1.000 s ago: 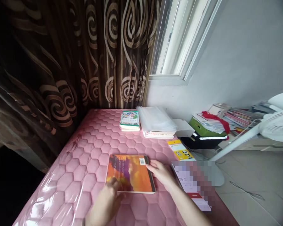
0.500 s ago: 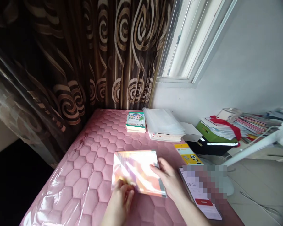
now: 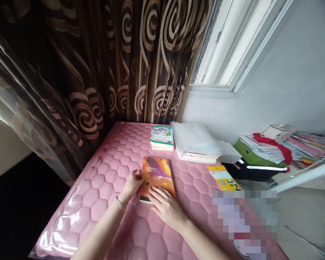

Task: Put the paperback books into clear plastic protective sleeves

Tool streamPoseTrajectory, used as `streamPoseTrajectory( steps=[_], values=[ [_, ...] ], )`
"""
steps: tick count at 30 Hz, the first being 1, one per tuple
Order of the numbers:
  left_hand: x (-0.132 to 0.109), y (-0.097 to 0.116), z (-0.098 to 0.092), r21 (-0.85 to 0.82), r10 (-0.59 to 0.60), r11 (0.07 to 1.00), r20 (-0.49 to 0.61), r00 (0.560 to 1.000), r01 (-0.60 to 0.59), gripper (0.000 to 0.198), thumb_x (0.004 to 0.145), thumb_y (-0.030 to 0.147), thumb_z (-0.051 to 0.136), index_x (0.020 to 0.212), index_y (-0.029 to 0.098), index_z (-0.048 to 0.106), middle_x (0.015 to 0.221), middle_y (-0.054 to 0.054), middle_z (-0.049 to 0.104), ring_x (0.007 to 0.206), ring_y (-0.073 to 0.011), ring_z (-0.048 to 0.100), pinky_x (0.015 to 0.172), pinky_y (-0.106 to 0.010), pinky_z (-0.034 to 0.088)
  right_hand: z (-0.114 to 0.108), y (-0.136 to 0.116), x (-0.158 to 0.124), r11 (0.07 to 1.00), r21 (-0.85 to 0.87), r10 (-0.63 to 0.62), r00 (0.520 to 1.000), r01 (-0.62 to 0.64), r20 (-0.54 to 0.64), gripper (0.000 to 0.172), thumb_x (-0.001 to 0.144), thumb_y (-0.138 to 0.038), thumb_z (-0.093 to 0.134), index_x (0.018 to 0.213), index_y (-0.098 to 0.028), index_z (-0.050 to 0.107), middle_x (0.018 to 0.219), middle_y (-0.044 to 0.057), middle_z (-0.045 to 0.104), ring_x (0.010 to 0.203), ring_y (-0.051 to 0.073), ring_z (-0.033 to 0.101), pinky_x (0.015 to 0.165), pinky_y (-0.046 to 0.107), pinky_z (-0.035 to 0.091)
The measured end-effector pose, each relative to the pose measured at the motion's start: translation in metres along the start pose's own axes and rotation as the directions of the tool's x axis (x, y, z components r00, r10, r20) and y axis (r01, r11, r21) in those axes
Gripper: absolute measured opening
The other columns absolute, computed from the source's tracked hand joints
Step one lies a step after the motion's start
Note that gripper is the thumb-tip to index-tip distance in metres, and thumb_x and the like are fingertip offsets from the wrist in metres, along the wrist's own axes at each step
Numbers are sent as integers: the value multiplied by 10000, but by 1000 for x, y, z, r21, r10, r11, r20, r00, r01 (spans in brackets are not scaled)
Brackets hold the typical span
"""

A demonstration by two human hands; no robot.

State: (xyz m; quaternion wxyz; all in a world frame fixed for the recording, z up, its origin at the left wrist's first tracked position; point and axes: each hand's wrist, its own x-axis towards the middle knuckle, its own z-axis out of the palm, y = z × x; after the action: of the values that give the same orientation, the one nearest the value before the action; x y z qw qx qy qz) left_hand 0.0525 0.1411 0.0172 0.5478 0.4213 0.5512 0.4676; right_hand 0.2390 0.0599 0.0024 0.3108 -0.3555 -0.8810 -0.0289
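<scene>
An orange book [image 3: 158, 172] lies flat, front cover up, on the pink quilted mattress [image 3: 108, 169]. My right hand [image 3: 166, 207] rests flat on the book's near end, fingers stretched out over the cover. My left hand [image 3: 132, 183] touches the book's left edge with its fingers extended; a thin bracelet is on that wrist.
At the far end lie a small stack of green-covered books [image 3: 162, 138] and a pile of clear plastic sleeves on books [image 3: 195, 142]. A yellow booklet [image 3: 224, 178] lies to the right. Dark swirl curtains hang behind. A green box and papers crowd the right side.
The book, covered in glare and held at an angle half a second ago, now lies flat with its front cover up. Both hands have moved onto it, and the view has shifted.
</scene>
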Motion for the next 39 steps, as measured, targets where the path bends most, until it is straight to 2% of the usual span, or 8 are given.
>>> streamPoseTrajectory(
  steps=[4,7,10,17,24,27,31,39],
  values=[
    [3,-20,-1,-54,-60,997,-9,998,60,630,660,225,817,1203,127,513,931,-99,710,858,-210,694,804,-335,540,-13,21,-10,942,185,299,950,-279,-88,273,897,-267,548,1131,-259,687,1279,90,643,1185,257,596,981,445,517],
    [6,-19,1,66,-35,997,-56,998,38,545,695,222,793,1155,114,521,869,-93,711,794,-208,699,723,-314,553,-16,52,-12,680,356,719,677,-641,-156,328,886,-331,535,1155,-202,671,1162,140,698,1021,270,687,853,422,579],
    [10,-18,6,181,14,983,-98,995,4,485,708,151,765,1129,118,527,818,-67,703,739,-184,688,676,-280,542,-3,79,-9,374,531,872,484,-760,77,387,823,-356,596,1175,-209,658,1094,104,735,971,266,713,802,386,598],
    [11,-8,20,450,188,880,-29,982,-156,305,855,45,506,1142,144,531,1079,-131,670,914,-186,683,802,-329,559,23,89,5,239,661,900,417,-711,123,455,719,-249,608,1164,-175,672,1188,84,702,1090,239,666,970,369,525],
    [-5,12,-11,721,469,485,263,843,-495,205,856,96,510,925,182,683,1185,-124,593,1091,-252,608,982,-430,493,-3,99,-16,226,730,808,542,-645,229,356,788,-433,632,1067,-233,725,1168,66,712,1075,260,673,964,409,536],
    [-17,3,-29,604,398,571,389,831,-556,182,873,184,530,976,198,680,1112,-83,590,915,-179,661,864,-335,566,-12,98,-31,175,752,795,541,-635,272,450,807,-517,622,1122,-208,707,1184,99,702,1062,281,679,929,438,556],
    [-38,-12,-31,510,344,688,396,851,-516,421,748,157,682,1155,229,608,1158,-54,563,927,-164,659,856,-313,579,-21,78,-31,340,650,754,610,-680,244,419,854,-549,559,1129,-271,708,1218,37,687,1165,261,624,1014,428,501],
    [-41,-17,-21,560,432,611,355,829,-559,431,722,-9,610,1081,225,654,1199,-63,565,1099,-195,617,984,-373,526,-20,59,-16,463,578,739,653,-672,167,312,828,-450,566,929,-232,764,1159,78,715,1013,262,693,882,399,564]
  ],
)
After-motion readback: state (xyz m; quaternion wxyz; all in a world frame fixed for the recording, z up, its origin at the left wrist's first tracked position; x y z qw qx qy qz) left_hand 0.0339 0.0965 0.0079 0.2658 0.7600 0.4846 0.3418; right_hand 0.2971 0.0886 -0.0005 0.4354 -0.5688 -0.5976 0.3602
